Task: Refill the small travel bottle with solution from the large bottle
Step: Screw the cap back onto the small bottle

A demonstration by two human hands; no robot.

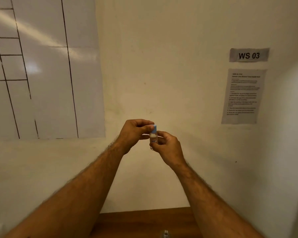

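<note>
A grey sign (249,55) on the cream wall (170,57) reads "WS 03" in bold black letters. Just below it hangs a printed sheet (243,96) of instructions; it has a heading and several numbered lines, but the print is too small and blurred to read. On the left of the wall is a large glossy white sheet (46,66) ruled with black hand-drawn lines into a rough grid, with light glaring off it.

The small bottle (153,139) is held up in the air in front of the wall, about the middle of the view, well above the wooden table (144,222) whose edge shows at the bottom. It stands roughly upright, is clear, and looks to hold some clear liquid. A small label with a reddish mark sits on its side, too small to read. A light blue cap (154,128) sits on top.

The left hand (134,133) has its fingers curled, with thumb and fingertips pinching the blue cap. The right hand (167,145) grips the body of the bottle from the right, fingers wrapped round its lower part.

At the very bottom edge, on the table, a clear shiny object (165,234) shows only in part; what it is cannot be told
</note>
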